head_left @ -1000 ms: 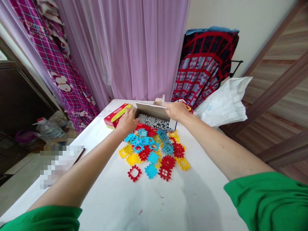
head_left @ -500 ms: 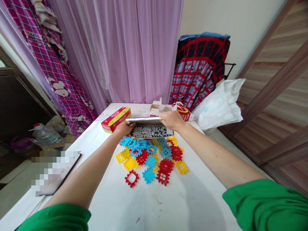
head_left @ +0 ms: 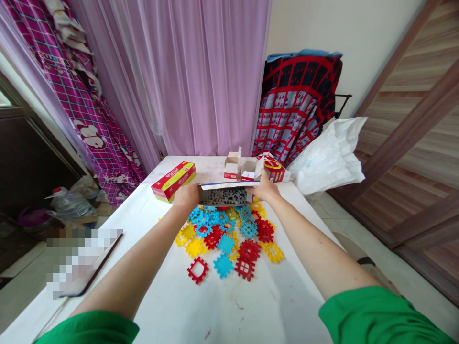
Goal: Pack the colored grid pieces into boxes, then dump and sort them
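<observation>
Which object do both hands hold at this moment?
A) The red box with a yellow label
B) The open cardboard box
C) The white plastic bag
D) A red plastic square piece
B. The left hand and the right hand grip opposite ends of the open cardboard box, just behind the coloured plastic pieces.

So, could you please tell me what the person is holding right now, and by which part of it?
The person holds a cardboard box by its two short ends, with the left hand on one end and the right hand on the other.

The left hand hides a corner of the carton. A pixelated patch blurs something at the worktop's left edge.
</observation>
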`<state>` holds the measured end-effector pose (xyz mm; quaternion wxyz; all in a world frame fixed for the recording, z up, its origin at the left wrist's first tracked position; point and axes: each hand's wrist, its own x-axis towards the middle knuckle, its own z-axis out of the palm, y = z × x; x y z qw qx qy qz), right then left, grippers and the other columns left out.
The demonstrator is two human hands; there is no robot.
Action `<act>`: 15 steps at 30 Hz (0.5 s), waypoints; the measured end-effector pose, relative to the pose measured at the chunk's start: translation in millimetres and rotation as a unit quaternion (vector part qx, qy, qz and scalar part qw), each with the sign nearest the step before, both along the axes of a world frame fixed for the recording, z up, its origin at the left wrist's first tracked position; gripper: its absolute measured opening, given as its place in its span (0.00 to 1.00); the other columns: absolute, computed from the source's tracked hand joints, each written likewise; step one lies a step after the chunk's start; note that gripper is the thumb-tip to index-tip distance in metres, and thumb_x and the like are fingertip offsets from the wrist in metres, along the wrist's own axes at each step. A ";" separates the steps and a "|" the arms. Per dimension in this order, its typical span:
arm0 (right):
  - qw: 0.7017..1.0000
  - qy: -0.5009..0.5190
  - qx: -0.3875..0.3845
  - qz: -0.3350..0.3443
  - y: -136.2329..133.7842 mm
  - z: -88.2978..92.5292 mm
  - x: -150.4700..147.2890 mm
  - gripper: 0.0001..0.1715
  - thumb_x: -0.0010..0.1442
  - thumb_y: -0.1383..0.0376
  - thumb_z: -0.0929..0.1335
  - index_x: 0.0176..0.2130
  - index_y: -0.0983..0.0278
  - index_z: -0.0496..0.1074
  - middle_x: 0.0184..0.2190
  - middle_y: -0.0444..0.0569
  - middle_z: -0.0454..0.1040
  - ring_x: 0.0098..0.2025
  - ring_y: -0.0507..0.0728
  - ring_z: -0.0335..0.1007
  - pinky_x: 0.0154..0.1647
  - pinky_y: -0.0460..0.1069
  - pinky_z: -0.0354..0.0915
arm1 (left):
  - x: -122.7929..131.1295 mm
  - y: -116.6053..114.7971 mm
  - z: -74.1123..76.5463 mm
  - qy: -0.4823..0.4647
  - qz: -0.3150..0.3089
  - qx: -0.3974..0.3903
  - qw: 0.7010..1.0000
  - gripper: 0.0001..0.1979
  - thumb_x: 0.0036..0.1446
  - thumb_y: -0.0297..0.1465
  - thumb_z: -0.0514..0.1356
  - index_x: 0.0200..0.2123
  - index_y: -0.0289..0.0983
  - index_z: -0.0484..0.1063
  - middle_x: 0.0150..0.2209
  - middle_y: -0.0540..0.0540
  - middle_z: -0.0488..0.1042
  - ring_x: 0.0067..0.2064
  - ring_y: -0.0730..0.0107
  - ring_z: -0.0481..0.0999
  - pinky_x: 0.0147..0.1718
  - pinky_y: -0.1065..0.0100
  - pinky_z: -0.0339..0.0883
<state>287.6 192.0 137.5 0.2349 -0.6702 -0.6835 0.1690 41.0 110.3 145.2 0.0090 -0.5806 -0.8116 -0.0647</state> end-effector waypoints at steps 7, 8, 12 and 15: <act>0.977 0.159 -0.124 0.070 2.0 -15.0 15.2 0.42 0.45 0.59 0.77 0.57 0.62 0.65 0.33 0.47 0.77 0.25 0.55 0.74 0.24 0.48 0.71 | 4.0 -16.8 -3.5 0.010 -0.019 0.066 0.998 0.22 0.66 0.38 0.45 0.57 0.36 0.64 0.48 0.32 0.75 0.47 0.47 0.78 0.44 0.52 0.70; 0.975 0.168 -0.127 0.071 0.0 -15.5 16.1 0.41 0.45 0.59 0.77 0.56 0.62 0.65 0.32 0.47 0.77 0.25 0.54 0.74 0.24 0.48 0.71 | 3.3 -19.2 -5.8 0.007 -0.025 0.071 0.997 0.22 0.66 0.37 0.46 0.59 0.37 0.62 0.50 0.33 0.74 0.47 0.48 0.78 0.44 0.52 0.70; 0.966 0.200 -0.147 0.069 -7.2 -14.7 17.5 0.37 0.50 0.54 0.75 0.55 0.64 0.66 0.35 0.51 0.78 0.27 0.54 0.75 0.23 0.46 0.69 | -1.7 -27.9 -19.5 -0.029 -0.076 0.088 0.993 0.26 0.65 0.34 0.50 0.65 0.39 0.54 0.60 0.37 0.67 0.54 0.55 0.74 0.50 0.59 0.67; 0.969 0.191 -0.145 0.065 -9.4 -16.5 16.5 0.34 0.53 0.50 0.73 0.53 0.65 0.68 0.35 0.52 0.78 0.26 0.54 0.75 0.20 0.44 0.66 | -6.0 -31.9 -31.9 -0.148 -0.120 0.110 0.976 0.30 0.61 0.38 0.54 0.65 0.36 0.54 0.62 0.36 0.65 0.60 0.53 0.68 0.55 0.59 0.63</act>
